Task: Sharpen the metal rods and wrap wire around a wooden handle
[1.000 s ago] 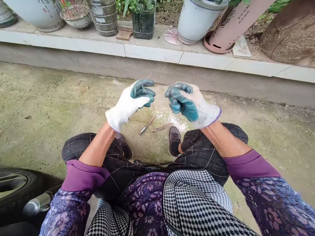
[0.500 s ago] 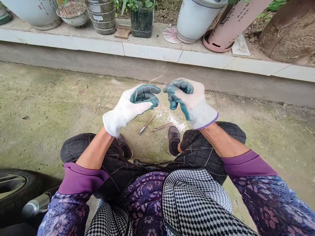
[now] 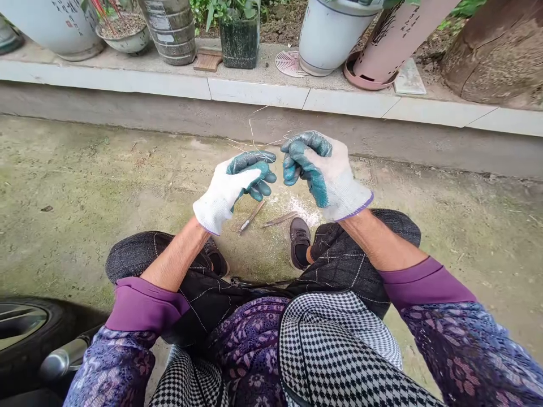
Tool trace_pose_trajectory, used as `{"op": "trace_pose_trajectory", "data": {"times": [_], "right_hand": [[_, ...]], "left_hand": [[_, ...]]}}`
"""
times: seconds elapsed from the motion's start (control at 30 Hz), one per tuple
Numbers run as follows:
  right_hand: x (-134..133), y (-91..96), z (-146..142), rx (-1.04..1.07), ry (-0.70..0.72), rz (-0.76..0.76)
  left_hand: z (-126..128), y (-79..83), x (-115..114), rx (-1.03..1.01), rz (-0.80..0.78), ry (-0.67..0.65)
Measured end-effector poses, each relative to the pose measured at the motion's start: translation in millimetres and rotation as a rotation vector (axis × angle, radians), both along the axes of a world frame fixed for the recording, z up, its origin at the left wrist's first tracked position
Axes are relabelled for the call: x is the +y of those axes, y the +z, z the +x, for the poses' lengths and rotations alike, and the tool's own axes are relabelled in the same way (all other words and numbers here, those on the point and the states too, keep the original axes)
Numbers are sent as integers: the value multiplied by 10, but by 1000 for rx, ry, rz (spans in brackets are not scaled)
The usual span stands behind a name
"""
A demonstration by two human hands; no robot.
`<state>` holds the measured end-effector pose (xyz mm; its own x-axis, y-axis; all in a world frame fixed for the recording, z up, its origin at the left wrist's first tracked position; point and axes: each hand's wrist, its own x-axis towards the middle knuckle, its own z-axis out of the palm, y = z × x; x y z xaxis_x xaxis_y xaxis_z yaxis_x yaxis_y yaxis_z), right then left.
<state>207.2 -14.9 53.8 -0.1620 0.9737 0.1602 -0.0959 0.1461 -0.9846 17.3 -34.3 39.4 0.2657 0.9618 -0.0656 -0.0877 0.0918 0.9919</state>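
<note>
Several thin strands (image 3: pixel 251 127) across the left fingers (image 3: pixel 249 160)

Left grip (image 3: pixel 240 176) and right grip (image 3: pixel 318 164) curled, close together

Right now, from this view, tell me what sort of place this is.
Probably an outdoor yard or courtyard: pots line a tiled ledge, soil lies behind them, and a wheel shows at the lower left.

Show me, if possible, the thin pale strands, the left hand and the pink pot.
Thin pale strands (image 3: pixel 251 129): head view, on an upright stretch.
Left hand (image 3: pixel 236 180): head view, on the hand's middle.
Pink pot (image 3: pixel 401 45): head view, on its side wall.
</note>
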Motion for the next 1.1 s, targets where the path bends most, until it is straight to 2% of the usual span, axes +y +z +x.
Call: {"op": "trace_pose_trajectory", "data": {"times": [0.2, 0.3, 0.37, 0.4, 0.57, 0.67, 0.77, 0.9, 1.1], "right_hand": [[0, 27, 49, -59, 78, -8], [98, 56, 123, 1, -32, -4], [153, 84, 148, 15, -109, -16], [165, 98, 146, 2, -102, -27], [86, 120, 16, -115, 229, -77], [37, 97, -32, -146, 168, -53], [22, 93, -9, -119, 76, -46], [-4, 127, 44, -55, 16, -6], [-21, 153, 96, 3, 35, 52]], "left_hand": [[-44, 28, 67, 83, 57, 146], [-76, 88, 34, 196, 92, 207], [-83, 110, -5, 262, 124, 188], [-80, 111, -23, 288, 142, 161], [-26, 90, -70, 369, 207, -12], [-26, 130, -70, 354, 161, -18], [-71, 178, -52, 293, 90, 51], [-132, 174, -15, 220, 82, 102], [-152, 148, 3, 62, 15, 122]]}}
